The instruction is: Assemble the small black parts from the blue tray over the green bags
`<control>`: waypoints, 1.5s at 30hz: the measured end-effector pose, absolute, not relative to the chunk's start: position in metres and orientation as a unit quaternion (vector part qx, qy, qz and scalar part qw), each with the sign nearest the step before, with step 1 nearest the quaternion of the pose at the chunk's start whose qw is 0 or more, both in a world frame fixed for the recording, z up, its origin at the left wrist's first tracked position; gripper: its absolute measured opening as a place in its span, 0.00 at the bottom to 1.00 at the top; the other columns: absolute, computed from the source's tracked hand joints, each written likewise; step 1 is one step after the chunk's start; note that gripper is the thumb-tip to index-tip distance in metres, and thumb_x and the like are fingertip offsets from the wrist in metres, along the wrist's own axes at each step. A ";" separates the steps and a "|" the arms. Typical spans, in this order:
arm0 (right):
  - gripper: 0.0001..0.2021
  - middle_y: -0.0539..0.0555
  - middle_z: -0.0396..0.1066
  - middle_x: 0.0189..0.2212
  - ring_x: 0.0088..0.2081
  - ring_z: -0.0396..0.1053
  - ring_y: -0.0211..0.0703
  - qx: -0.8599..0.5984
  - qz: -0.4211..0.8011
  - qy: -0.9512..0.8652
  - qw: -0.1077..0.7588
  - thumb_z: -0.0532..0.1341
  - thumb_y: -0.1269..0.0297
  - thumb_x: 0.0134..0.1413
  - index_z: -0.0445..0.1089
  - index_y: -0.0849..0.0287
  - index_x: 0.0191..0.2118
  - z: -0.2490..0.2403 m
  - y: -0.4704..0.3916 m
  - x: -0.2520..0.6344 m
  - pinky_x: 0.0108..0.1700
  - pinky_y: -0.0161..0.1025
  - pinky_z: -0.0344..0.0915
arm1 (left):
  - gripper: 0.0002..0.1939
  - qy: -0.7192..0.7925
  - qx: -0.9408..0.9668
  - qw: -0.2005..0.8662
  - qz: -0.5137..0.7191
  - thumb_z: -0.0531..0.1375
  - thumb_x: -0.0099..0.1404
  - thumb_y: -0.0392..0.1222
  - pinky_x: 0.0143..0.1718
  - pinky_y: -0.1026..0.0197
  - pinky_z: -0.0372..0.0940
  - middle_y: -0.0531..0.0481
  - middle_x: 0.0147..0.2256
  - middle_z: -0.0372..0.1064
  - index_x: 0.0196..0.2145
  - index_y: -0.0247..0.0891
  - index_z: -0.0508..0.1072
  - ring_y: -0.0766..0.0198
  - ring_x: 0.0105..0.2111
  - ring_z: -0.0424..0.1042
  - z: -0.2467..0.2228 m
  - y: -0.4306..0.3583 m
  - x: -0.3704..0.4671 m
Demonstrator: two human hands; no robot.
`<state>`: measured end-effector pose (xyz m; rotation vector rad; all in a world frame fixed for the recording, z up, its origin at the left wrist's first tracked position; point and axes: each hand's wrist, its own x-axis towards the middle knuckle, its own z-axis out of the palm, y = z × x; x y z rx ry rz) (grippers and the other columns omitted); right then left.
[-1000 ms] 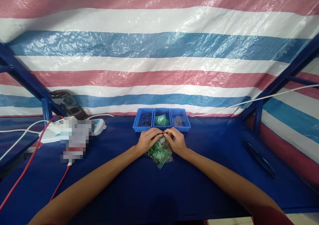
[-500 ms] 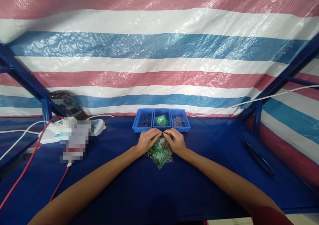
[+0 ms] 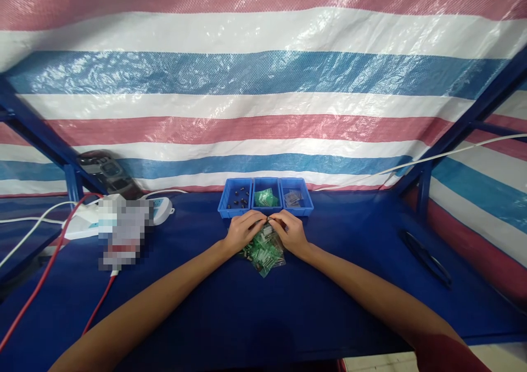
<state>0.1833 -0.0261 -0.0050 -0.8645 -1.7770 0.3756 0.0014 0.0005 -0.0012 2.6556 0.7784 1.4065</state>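
Looks like fiddly fingertip work: left hand [image 3: 241, 232] and right hand [image 3: 293, 233] both pinch a small dark piece [image 3: 267, 219], too tiny to identify, by a pile of bags [image 3: 265, 253] near the table's [image 3: 349, 328] far edge. I'd say it calls for a steady two-handed grip.

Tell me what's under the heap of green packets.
The heap of green packets seems to lie on the blue tabletop, visible past its near edges. Anything directly beneath it is covered; the left hand and right hand hide parts of its sides.
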 end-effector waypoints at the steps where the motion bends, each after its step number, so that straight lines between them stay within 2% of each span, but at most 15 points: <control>1: 0.11 0.50 0.61 0.23 0.25 0.60 0.39 -0.363 0.157 -0.746 0.535 0.52 0.61 0.62 0.70 0.59 0.37 -0.005 -0.026 0.183 0.29 0.37 0.60 | 0.07 0.250 0.855 0.017 0.454 0.55 0.65 0.36 0.33 0.65 0.68 0.46 0.35 0.72 0.40 0.36 0.71 0.64 0.35 0.72 -0.001 0.000 0.002; 20: 0.10 0.52 0.64 0.26 0.26 0.62 0.39 -0.350 0.164 -0.748 0.539 0.53 0.62 0.62 0.69 0.59 0.39 -0.005 -0.026 0.184 0.29 0.36 0.61 | 0.06 0.244 0.857 0.010 0.455 0.56 0.65 0.35 0.32 0.66 0.66 0.46 0.34 0.72 0.39 0.36 0.70 0.65 0.34 0.72 0.001 -0.001 0.003; 33: 0.13 0.54 0.65 0.27 0.27 0.63 0.40 -0.343 0.162 -0.759 0.530 0.51 0.62 0.63 0.70 0.61 0.41 -0.003 -0.027 0.183 0.31 0.37 0.62 | 0.05 0.239 0.859 -0.001 0.453 0.56 0.64 0.35 0.31 0.67 0.65 0.47 0.34 0.72 0.39 0.36 0.70 0.66 0.33 0.72 0.000 -0.002 0.003; 45: 0.11 0.53 0.65 0.27 0.28 0.63 0.40 -0.347 0.152 -0.758 0.532 0.52 0.63 0.62 0.70 0.60 0.41 -0.003 -0.028 0.183 0.30 0.37 0.63 | 0.06 0.239 0.859 0.001 0.452 0.58 0.63 0.33 0.33 0.67 0.66 0.48 0.35 0.72 0.39 0.37 0.70 0.66 0.35 0.72 -0.002 -0.001 0.001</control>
